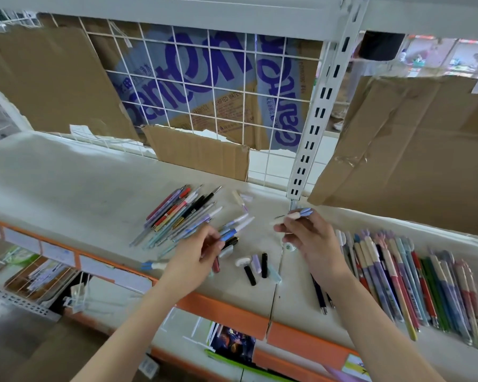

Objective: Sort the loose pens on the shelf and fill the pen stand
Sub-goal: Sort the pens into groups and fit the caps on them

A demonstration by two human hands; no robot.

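- While both hands work mid-frame over the shelf (66, 172), right hand (312, 244) fingers pinch a cream pen (289, 217), tip pointing left.
- Left hand (196, 255) fingers grasp a blue-grip pen (233, 230).
- Unsorted pile (177, 216) centre-left; sorted row (414, 279) lower right.
- Loose caps (257, 267) lie between the hands.

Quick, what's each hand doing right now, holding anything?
Left hand: grips a few pens beside the loose pile.
Right hand: pinches a cream pen with a blue end.
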